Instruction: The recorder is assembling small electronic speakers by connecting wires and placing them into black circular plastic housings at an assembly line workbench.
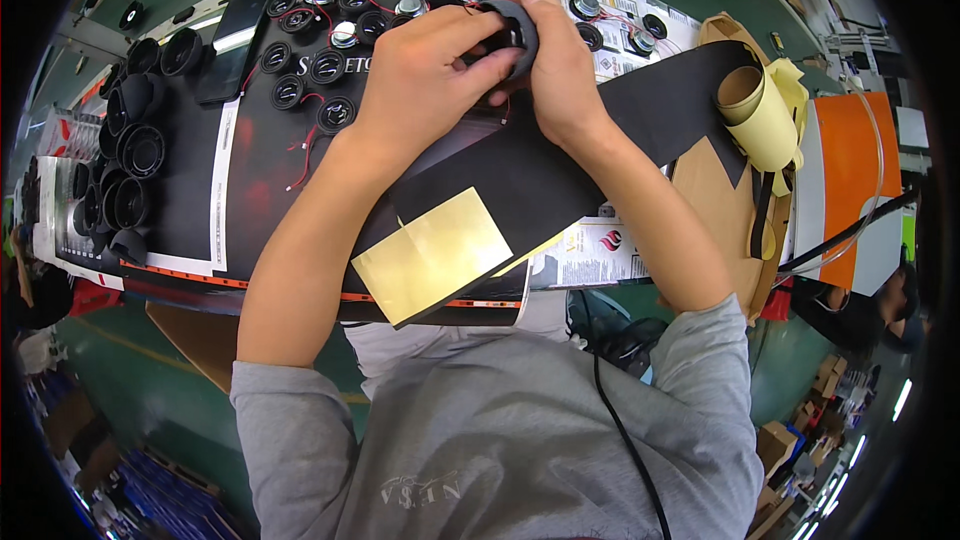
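Between left grip and right grip sits a dark hollow housing.

A dark grey, round, cup-like housing is held aloft at the upper centre of the frame, its smooth outer wall curving along the right side. It is tilted, with the open side toward the left, where fingers reach in at the mouth. The interior looks black and is mostly hidden.
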The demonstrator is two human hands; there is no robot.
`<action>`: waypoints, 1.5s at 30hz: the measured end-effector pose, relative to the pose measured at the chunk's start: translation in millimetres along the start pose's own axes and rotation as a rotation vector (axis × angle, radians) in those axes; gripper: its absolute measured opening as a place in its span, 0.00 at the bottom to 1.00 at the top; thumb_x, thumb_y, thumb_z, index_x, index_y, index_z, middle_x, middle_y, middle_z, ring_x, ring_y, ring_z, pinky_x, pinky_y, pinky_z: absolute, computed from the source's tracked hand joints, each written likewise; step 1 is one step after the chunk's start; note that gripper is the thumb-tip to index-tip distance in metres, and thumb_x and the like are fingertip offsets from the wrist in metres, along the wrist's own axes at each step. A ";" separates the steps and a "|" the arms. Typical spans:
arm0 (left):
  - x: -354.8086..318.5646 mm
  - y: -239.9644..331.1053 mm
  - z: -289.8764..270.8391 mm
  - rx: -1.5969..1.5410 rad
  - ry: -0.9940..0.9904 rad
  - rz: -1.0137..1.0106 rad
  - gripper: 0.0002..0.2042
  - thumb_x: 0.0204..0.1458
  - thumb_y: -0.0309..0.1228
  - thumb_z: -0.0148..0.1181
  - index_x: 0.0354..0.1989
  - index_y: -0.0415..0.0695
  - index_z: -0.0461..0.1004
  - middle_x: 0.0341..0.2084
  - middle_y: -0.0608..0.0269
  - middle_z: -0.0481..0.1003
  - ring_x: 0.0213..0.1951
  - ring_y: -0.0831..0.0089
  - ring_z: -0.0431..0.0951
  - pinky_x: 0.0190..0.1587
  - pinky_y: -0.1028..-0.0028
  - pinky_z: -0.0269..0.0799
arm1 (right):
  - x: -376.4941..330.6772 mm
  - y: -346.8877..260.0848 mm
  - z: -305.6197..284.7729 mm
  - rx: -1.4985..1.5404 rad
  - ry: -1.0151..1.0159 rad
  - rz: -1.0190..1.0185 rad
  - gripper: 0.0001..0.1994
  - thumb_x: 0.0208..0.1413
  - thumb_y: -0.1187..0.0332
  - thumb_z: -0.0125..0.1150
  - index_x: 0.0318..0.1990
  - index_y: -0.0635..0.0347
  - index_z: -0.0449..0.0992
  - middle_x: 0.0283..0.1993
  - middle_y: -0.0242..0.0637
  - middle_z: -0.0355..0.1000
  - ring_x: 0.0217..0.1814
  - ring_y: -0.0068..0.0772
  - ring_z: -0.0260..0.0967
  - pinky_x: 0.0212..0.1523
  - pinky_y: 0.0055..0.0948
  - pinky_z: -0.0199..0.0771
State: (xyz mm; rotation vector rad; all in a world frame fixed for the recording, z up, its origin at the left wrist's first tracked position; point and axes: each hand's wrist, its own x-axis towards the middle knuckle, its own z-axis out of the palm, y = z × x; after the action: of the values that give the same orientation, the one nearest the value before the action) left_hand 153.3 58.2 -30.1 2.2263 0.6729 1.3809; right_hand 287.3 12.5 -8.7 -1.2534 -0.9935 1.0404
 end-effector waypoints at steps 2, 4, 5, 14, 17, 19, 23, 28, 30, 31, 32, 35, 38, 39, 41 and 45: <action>-0.3 -2.6 -2.2 -0.007 -0.017 0.017 0.13 0.40 0.28 0.71 0.36 0.42 0.79 0.25 0.62 0.75 0.21 0.71 0.76 0.25 0.75 0.74 | -0.9 -1.6 -3.3 -0.046 -0.085 -0.028 0.22 0.67 0.58 0.32 0.50 0.62 0.72 0.36 0.38 0.72 0.27 0.25 0.69 0.18 0.22 0.70; 0.5 0.5 -3.6 0.018 -0.002 0.063 0.13 0.40 0.28 0.71 0.35 0.42 0.79 0.24 0.62 0.74 0.21 0.70 0.76 0.25 0.75 0.73 | -2.4 3.1 -2.0 -0.027 -0.084 -0.080 0.24 0.66 0.57 0.33 0.43 0.66 0.75 0.33 0.38 0.72 0.21 0.23 0.67 0.15 0.22 0.64; 1.3 0.8 -3.9 0.019 -0.003 0.086 0.12 0.40 0.28 0.71 0.35 0.42 0.79 0.24 0.62 0.74 0.21 0.70 0.76 0.25 0.75 0.73 | -4.1 2.2 -0.5 -0.001 -0.069 -0.062 0.24 0.66 0.57 0.33 0.43 0.66 0.75 0.32 0.37 0.72 0.20 0.23 0.66 0.14 0.22 0.63; -1.4 5.4 -5.4 -0.025 -0.031 -0.002 0.13 0.37 0.27 0.71 0.34 0.41 0.79 0.24 0.62 0.74 0.28 0.68 0.77 0.28 0.72 0.73 | -9.2 3.9 6.4 0.158 -0.049 0.039 0.23 0.67 0.53 0.35 0.44 0.62 0.74 0.25 0.34 0.69 0.18 0.24 0.64 0.13 0.21 0.61; 3.6 -1.7 -1.9 0.057 0.058 0.090 0.14 0.37 0.27 0.72 0.35 0.41 0.79 0.24 0.62 0.74 0.31 0.68 0.77 0.29 0.74 0.73 | -3.5 -6.1 3.2 0.135 -0.146 0.033 0.20 0.65 0.54 0.43 0.38 0.65 0.72 0.27 0.37 0.71 0.19 0.23 0.68 0.13 0.20 0.61; 6.0 3.2 -3.6 0.023 0.123 0.013 0.14 0.39 0.28 0.74 0.35 0.42 0.80 0.28 0.62 0.74 0.33 0.68 0.77 0.34 0.73 0.74 | -0.6 -9.4 0.4 0.155 -0.157 -0.043 0.19 0.64 0.56 0.45 0.45 0.67 0.69 0.30 0.38 0.72 0.21 0.24 0.70 0.13 0.20 0.62; 6.5 10.3 -4.1 -0.389 0.136 -0.309 0.28 0.46 0.31 0.72 0.56 0.41 0.68 0.42 0.62 0.72 0.40 0.73 0.75 0.38 0.77 0.74 | -6.8 -25.6 0.5 0.165 -0.181 -0.236 0.25 0.65 0.57 0.42 0.61 0.66 0.56 0.51 0.48 0.69 0.22 0.26 0.70 0.12 0.19 0.63; 8.1 24.5 -5.1 -1.102 0.053 -0.529 0.18 0.55 0.29 0.64 0.50 0.38 0.68 0.44 0.59 0.74 0.44 0.71 0.77 0.46 0.71 0.77 | -11.0 -37.9 -5.7 -0.246 -0.044 -0.517 0.28 0.66 0.55 0.44 0.64 0.67 0.53 0.54 0.45 0.68 0.29 0.26 0.69 0.32 0.26 0.71; 11.8 34.5 -12.8 -1.242 0.091 -0.647 0.14 0.56 0.29 0.62 0.47 0.38 0.69 0.41 0.56 0.75 0.41 0.71 0.79 0.39 0.71 0.81 | -20.4 -47.9 -15.4 -0.325 0.052 -0.593 0.19 0.65 0.58 0.47 0.55 0.63 0.67 0.47 0.39 0.74 0.27 0.22 0.69 0.21 0.22 0.68; 8.2 32.9 -14.9 -1.267 0.042 -0.678 0.14 0.56 0.30 0.62 0.47 0.39 0.69 0.40 0.57 0.75 0.39 0.71 0.80 0.36 0.72 0.81 | -28.9 -55.2 -30.7 -0.541 0.008 -0.615 0.14 0.62 0.63 0.53 0.50 0.62 0.70 0.42 0.37 0.74 0.27 0.22 0.69 0.24 0.23 0.68; 3.3 29.6 -13.2 -1.303 -0.017 -0.706 0.14 0.56 0.31 0.62 0.47 0.39 0.69 0.38 0.57 0.76 0.37 0.71 0.80 0.33 0.74 0.81 | -44.5 -65.2 -50.6 -0.767 -0.026 -0.630 0.10 0.58 0.68 0.59 0.45 0.62 0.74 0.36 0.35 0.74 0.26 0.23 0.69 0.26 0.25 0.69; -2.5 49.7 -5.1 -1.194 -0.187 -0.810 0.15 0.57 0.34 0.61 0.48 0.38 0.71 0.37 0.59 0.77 0.30 0.76 0.77 0.21 0.80 0.72 | -97.9 -45.4 -73.5 -0.977 -0.636 -0.775 0.07 0.46 0.69 0.66 0.34 0.54 0.76 0.28 0.34 0.68 0.28 0.35 0.70 0.25 0.34 0.72; -9.2 52.0 1.1 -1.093 -0.352 -0.738 0.14 0.54 0.31 0.63 0.46 0.38 0.73 0.36 0.61 0.77 0.30 0.78 0.76 0.22 0.81 0.71 | -121.2 -15.0 -58.4 -1.200 -0.754 -0.764 0.18 0.41 0.71 0.63 0.44 0.56 0.75 0.32 0.34 0.65 0.31 0.34 0.69 0.26 0.31 0.74; -10.8 55.0 1.2 -1.011 -0.347 -0.733 0.14 0.54 0.31 0.63 0.47 0.39 0.74 0.36 0.62 0.77 0.30 0.78 0.76 0.23 0.80 0.72 | -122.1 -8.1 -49.7 -1.234 -0.727 -0.766 0.19 0.41 0.72 0.62 0.46 0.57 0.74 0.33 0.34 0.64 0.30 0.34 0.69 0.26 0.30 0.74; -14.2 62.9 2.5 -0.850 -0.337 -0.717 0.15 0.54 0.30 0.63 0.48 0.40 0.74 0.36 0.63 0.77 0.31 0.79 0.76 0.25 0.80 0.73 | -123.4 -0.6 -37.5 -1.221 -0.691 -0.790 0.20 0.42 0.72 0.61 0.47 0.57 0.73 0.34 0.35 0.64 0.30 0.33 0.69 0.24 0.29 0.73; -24.3 40.4 13.1 -0.826 -0.428 -0.789 0.15 0.54 0.30 0.63 0.49 0.40 0.74 0.35 0.65 0.77 0.31 0.79 0.76 0.27 0.79 0.73 | -122.2 -3.5 -34.4 -1.340 -0.794 -0.885 0.20 0.42 0.70 0.59 0.47 0.60 0.74 0.34 0.35 0.64 0.29 0.30 0.69 0.20 0.26 0.70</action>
State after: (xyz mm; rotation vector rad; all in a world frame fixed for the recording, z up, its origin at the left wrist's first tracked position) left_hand 162.9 10.3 -28.5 1.2918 0.5738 0.5763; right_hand 291.1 -114.4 -9.2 -1.0660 -2.7990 -0.0236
